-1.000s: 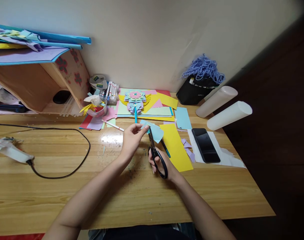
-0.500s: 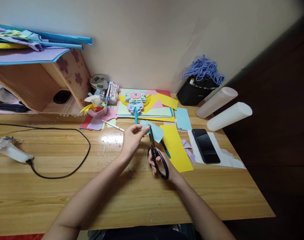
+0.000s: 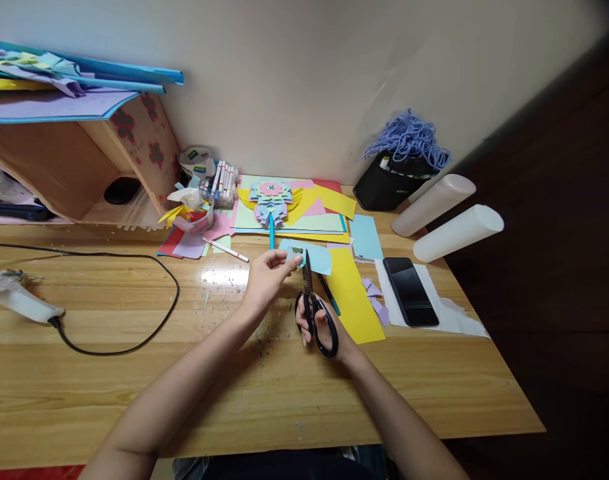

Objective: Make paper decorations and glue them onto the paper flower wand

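Observation:
Between the thumb and fingers of my left hand [image 3: 270, 272] is a light blue piece of paper [image 3: 318, 258], with a small dark mark near my fingertips. My right hand [image 3: 324, 327] is closed round the handles of black scissors [image 3: 309, 287], whose blades point away from me and reach the paper's near edge. Under and beside them lie a yellow sheet of paper [image 3: 357, 297] and a dark pen [image 3: 330, 297]. Beyond my hands, a layered paper flower [image 3: 271, 193] with a blue stem rests on stacked coloured sheets.
A glue gun [image 3: 21, 297] with a looping black cord lies left. Rightward are a phone [image 3: 411, 292], two white cylinders [image 3: 459, 233] and a black holder [image 3: 389, 183] with blue yarn. A wooden box [image 3: 149, 153], markers [image 3: 224, 179] and a scrap cup [image 3: 199, 217] stand at back left.
The light blue paper has turned in my left hand and now lies more level. The scissor blades have shifted slightly right along it and stand more upright in view.

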`<state>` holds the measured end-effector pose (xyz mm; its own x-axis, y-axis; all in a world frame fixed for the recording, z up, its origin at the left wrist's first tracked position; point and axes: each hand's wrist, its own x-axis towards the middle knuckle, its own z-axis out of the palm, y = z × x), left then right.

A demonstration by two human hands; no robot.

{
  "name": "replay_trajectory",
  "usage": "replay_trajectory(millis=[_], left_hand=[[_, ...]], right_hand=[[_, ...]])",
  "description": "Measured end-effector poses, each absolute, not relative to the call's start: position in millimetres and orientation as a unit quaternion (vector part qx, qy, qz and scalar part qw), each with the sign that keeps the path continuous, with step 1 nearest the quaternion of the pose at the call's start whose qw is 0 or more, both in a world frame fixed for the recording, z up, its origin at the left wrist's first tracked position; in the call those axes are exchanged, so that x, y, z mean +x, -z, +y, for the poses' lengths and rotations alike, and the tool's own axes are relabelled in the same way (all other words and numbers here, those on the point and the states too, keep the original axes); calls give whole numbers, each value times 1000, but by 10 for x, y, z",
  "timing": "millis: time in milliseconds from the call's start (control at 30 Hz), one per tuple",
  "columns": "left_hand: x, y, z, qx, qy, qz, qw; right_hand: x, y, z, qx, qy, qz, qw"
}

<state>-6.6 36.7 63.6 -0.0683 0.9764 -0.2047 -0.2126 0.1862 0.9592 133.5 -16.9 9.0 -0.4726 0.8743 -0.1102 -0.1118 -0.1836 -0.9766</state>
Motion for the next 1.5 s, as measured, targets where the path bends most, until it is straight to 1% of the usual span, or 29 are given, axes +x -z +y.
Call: replay_trajectory(millis=[267, 667, 900, 1000, 1100, 1233, 1367, 1500], left_hand=[[-76, -622, 373, 381, -523, 500, 576], [-98, -556, 369, 461, -514, 510, 513], [-28, -476, 358, 467, -535, 495, 501], [-12, -478, 356, 412, -551, 500, 526], [-27, -500, 371, 350, -537, 496, 586], [-64, -517, 406, 324, -520, 449, 651], [-69, -505, 411, 335, -529, 417, 659], [-58, -501, 388, 354, -539, 421, 637]], right_hand=[[1337, -43, -182, -336, -710, -503, 360], [1303, -80, -188, -340, -733, -476, 348], [1279, -75, -147, -333, -764, -430, 348], [1279, -94, -144, -331, -767, -430, 343], [1290, -117, -152, -335, -764, -438, 334], [1304, -143, -167, -337, -765, -445, 321], [1303, -153, -174, -333, -767, -445, 320], [1299, -147, -171, -329, -770, -441, 324]])
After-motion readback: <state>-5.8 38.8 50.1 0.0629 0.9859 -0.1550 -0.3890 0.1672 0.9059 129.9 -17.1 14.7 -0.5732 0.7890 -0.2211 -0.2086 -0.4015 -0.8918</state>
